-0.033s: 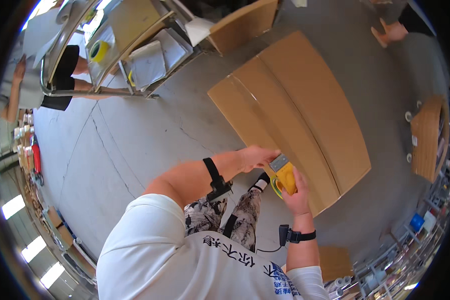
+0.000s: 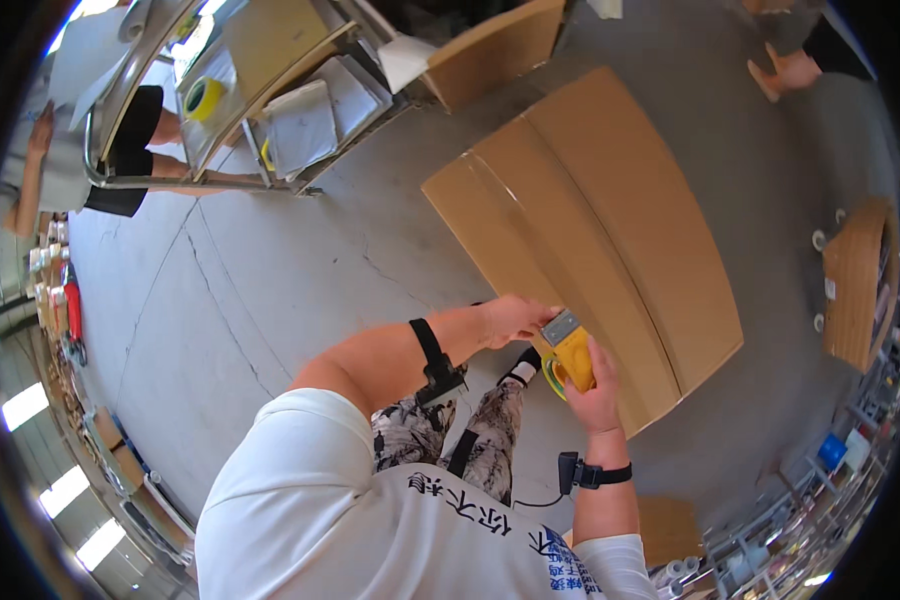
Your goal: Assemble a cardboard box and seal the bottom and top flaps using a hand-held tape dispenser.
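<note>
My right hand (image 2: pixel 595 392) grips a yellow tape dispenser (image 2: pixel 573 358) with a grey metal front plate. A roll with a yellow-green rim shows at its left side. My left hand (image 2: pixel 515 320) reaches across to the metal end, its fingers drawn together there. Whatever lies between those fingertips is too small to make out. Beneath and beyond the dispenser, a large brown cardboard box (image 2: pixel 610 230) rests on the floor. Its top flaps meet along a dark middle seam, and a shiny strip shows near its far left part.
At the upper left stands a metal-framed cart (image 2: pixel 130 186) with papers and a yellow tape roll (image 2: pixel 203 99). Someone stands beside it. Another person's hand (image 2: pixel 785 72) shows at the upper right. A cardboard-sided cart on wheels (image 2: pixel 855 290) is at the right. Shelving lines the lower right.
The view has shifted very slightly, so the box and cart sit a little further right. Both hands and the tape dispenser keep nearly the same pose.
</note>
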`<state>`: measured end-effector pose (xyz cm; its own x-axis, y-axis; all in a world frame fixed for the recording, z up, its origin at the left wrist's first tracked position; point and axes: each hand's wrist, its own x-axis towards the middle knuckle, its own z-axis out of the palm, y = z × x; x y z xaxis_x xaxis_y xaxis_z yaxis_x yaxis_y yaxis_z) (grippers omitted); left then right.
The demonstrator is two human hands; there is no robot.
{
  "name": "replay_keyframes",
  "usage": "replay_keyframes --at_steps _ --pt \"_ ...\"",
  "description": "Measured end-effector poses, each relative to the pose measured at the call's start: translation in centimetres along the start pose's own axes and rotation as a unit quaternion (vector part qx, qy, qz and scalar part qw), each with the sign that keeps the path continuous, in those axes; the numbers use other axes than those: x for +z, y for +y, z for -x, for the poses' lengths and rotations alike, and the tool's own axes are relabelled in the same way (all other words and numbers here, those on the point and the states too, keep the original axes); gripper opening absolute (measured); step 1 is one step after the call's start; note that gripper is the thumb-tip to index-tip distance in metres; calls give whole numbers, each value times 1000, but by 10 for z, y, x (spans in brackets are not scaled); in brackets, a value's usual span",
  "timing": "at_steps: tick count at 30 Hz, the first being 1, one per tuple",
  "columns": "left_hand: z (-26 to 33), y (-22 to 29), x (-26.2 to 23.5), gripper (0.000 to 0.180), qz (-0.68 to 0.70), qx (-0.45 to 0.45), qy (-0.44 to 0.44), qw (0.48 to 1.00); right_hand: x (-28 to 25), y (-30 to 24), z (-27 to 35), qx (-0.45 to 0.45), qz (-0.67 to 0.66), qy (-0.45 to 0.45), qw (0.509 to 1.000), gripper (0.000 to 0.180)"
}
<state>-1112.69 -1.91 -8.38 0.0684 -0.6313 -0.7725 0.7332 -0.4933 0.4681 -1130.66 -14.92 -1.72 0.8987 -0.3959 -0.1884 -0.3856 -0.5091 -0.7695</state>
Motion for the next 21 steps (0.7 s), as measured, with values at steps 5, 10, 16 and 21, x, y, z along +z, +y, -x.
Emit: replay_keyframes --at_steps 5,10,16,21 --pt "-5 13 -23 38 -135 -30 103 985 16 -15 -18 -18 117 -20 993 72" --pt "-8 28 -208 32 -500 149 351 777 53 -6 1 -63 171 -48 982 78" --pt "-2 116 -265 42 -554 -31 375 743 55 36 52 -6 230 -114 967 78" --pt "-39 94 -308 40 -545 -19 438 714 71 33 30 -2 215 -102 971 79"
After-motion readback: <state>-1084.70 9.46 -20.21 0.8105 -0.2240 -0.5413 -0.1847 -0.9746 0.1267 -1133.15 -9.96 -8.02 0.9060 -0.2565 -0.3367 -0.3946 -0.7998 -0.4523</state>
